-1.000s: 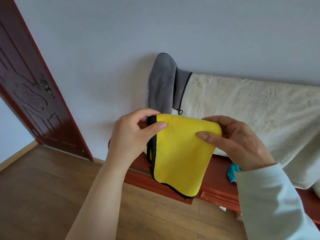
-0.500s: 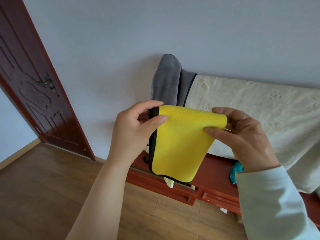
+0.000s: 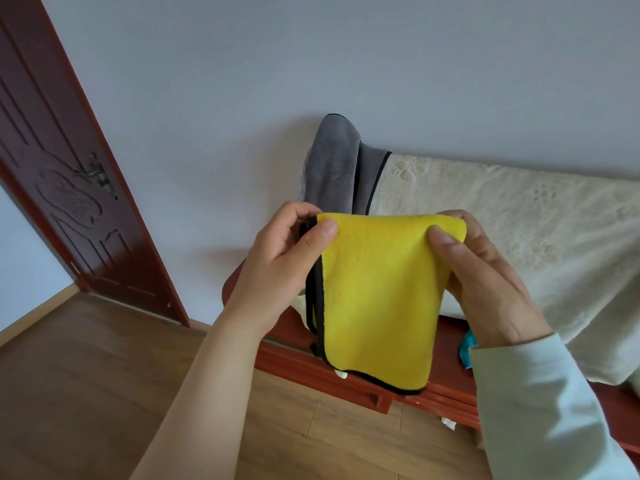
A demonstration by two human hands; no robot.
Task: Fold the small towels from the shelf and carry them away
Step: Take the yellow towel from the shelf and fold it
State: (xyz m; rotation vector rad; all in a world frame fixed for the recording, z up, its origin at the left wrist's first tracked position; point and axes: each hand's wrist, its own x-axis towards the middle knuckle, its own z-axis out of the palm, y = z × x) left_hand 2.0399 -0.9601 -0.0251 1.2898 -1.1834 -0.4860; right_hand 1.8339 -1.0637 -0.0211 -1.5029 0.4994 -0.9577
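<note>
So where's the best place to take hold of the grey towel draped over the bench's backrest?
Grip the grey black-edged towel at its rounded top fold, coming from above. It hangs over the bench end beside the cream cover, so lifting straight up should free both halves together. Both hands, left hand and right hand, are pinching the folded yellow towel.

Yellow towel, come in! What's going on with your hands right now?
Left hand pinching yellow towel top left corner. Right hand pinching top right. Towel folded, hanging in the air. Grey towel draped behind; nothing in the way.
</note>
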